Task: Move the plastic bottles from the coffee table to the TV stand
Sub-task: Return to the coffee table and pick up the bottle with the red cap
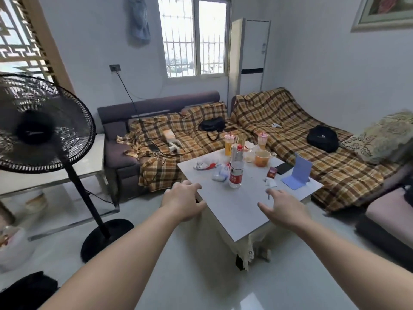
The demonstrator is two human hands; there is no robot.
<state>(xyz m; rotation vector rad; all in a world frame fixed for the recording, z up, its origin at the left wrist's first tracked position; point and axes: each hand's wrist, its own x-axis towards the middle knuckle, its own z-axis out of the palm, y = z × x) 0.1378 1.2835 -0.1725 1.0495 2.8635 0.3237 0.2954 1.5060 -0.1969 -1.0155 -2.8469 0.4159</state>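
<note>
A clear plastic bottle (236,168) with a red cap and red label stands upright near the middle of the white coffee table (234,211). A crushed plastic bottle (220,173) lies on its side just left of it. My left hand (183,201) hovers at the table's left edge with its fingers spread and nothing in it. Over the table's near right part my right hand (282,210) is also spread and holds nothing. Both hands are short of the bottles. The TV stand is out of view.
Further back on the table stand two drink cups (229,144), an orange mug (263,157), a red pack (272,172), a phone (283,168) and a blue stand (298,173). A black floor fan (44,124) stands at the left. Plaid-covered sofas (279,121) wrap the table's far sides.
</note>
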